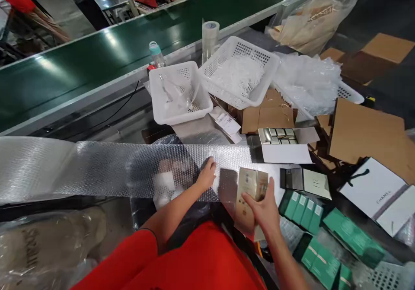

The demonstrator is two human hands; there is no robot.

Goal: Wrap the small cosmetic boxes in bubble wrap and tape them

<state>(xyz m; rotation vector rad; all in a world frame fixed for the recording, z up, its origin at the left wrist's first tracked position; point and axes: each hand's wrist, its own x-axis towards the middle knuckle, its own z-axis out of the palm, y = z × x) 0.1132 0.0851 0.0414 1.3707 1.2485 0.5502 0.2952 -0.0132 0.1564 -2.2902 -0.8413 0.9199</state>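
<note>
My right hand [264, 205] grips a tan printed box [245, 195] between thumb and fingers, in front of my body. To its left, my left hand [206, 175] rests on a long strip of bubble wrap [110, 169] near its right end. The fingers of that hand are bent close together, and whether anything is in them is too small to tell. The strip runs from the left edge of the view across the metal table [194, 132]. Just right of the tan box lies a black and cream box [304, 182].
White baskets [158, 113] [241, 102] stand at the back beside a green conveyor [129, 43]. A white box of small packs [287, 152], cardboard [366, 130], a white bag [372, 190] and green boxes [301, 212] lie to the right. Plastic-wrapped brown material [48, 246] is lower left.
</note>
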